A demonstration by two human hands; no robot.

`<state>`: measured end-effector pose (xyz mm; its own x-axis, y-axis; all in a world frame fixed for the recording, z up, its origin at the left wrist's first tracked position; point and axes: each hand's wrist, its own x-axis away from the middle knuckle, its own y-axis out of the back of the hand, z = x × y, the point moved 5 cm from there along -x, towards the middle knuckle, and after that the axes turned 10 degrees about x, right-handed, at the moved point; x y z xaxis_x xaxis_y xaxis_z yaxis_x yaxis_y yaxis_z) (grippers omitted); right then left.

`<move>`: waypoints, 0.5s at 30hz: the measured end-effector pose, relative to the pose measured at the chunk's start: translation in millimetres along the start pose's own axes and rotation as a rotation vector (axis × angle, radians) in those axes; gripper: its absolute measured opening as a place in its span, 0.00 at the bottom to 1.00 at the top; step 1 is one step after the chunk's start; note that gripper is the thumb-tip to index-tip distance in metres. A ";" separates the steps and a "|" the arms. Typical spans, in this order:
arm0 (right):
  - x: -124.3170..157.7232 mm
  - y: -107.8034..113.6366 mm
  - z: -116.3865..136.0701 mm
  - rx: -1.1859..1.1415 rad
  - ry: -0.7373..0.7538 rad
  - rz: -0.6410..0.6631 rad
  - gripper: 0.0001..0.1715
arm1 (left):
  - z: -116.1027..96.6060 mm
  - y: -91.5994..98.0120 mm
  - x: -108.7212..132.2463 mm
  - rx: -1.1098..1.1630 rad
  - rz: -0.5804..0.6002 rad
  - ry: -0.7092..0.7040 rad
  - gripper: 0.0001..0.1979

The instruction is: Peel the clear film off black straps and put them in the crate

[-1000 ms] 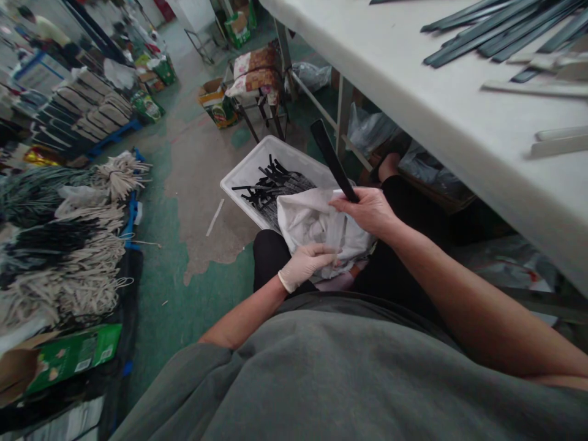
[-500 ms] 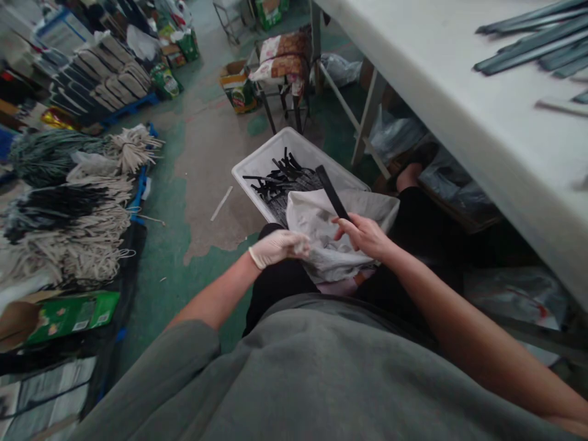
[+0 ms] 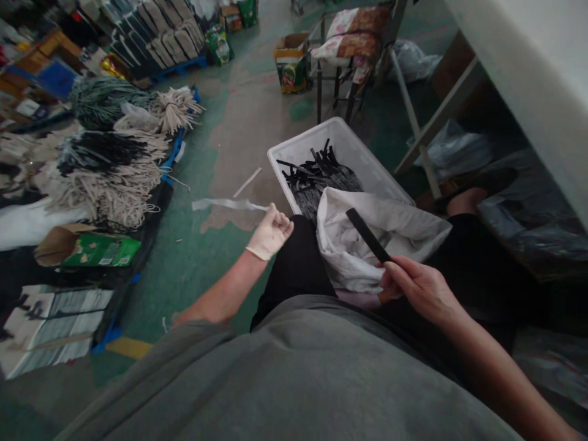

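Observation:
My left hand (image 3: 272, 233), in a pale thin glove, is out over my left knee with its fingers pinched. From its fingertips a translucent plastic strip (image 3: 225, 203) trails to the left, blurred by motion. My bare right hand (image 3: 416, 285) is closed on one end of a flat black strip (image 3: 367, 236), which points up and left over a white woven sack (image 3: 390, 211). The sack lies open in my lap. Beyond it, a white plastic bin (image 3: 337, 127) holds many black strips (image 3: 321, 168) in a loose heap.
A white table (image 3: 528, 55) stands to the right, with plastic bags (image 3: 454, 147) under it. A cushioned stool (image 3: 353, 37) and a cardboard box (image 3: 293, 61) are ahead. Bundles of cords (image 3: 114, 177) lie on a pallet at left. A pale strip (image 3: 248, 182) is on the floor.
My left hand has moved away from the sack to the left, and a translucent strip now stretches out from it. My right hand still holds the black strip, now lower. The view has shifted.

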<state>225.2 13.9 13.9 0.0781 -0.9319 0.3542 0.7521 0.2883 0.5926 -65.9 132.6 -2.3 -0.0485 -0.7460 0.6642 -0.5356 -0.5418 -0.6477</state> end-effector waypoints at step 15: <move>24.2 -22.1 35.6 0.451 0.121 0.123 0.25 | 112.4 41.1 8.5 0.034 -0.072 0.271 0.11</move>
<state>187.1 -7.2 35.1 0.2448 -0.8960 0.3703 0.3757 0.4398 0.8158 6.4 60.5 -65.3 -0.2377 -0.5769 0.7815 -0.5177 -0.6055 -0.6045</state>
